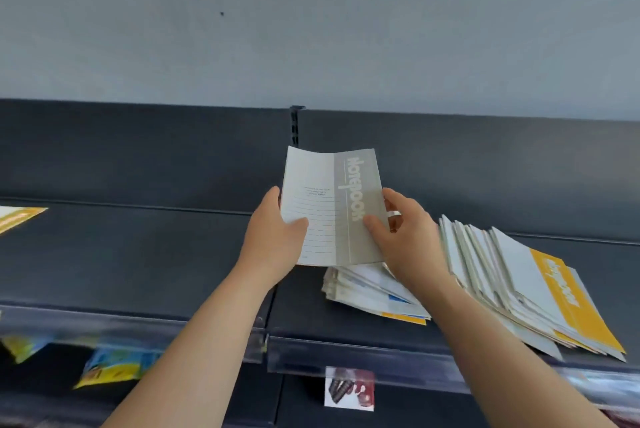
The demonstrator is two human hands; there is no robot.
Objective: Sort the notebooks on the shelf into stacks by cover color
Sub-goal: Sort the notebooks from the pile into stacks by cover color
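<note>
You're holding the grey notebook [332, 205] above the dark shelf [138, 254], with the fingers of your left hand [273, 237] and right hand [405, 237] clamped on its side edges. Fanned notebook pile [512, 285] on the shelf at right, yellow notebook [17, 218] far left. Pale grey wall [311, 29] behind.

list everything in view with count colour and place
grey notebook: one, grey and white, held above the shelf middle
flat pile: one, mostly white notebooks, on the shelf under it
fanned stack: one, white edges, yellow cover on top, shelf right
yellow notebook: one, yellow, far left, cut off
shelf: one, dark grey, across the view
packets: a few, yellow and blue, lower left, blurred
picture tag: one, white and red, front rail
hands: two, left hand and right hand gripping the grey notebook's sides
</note>
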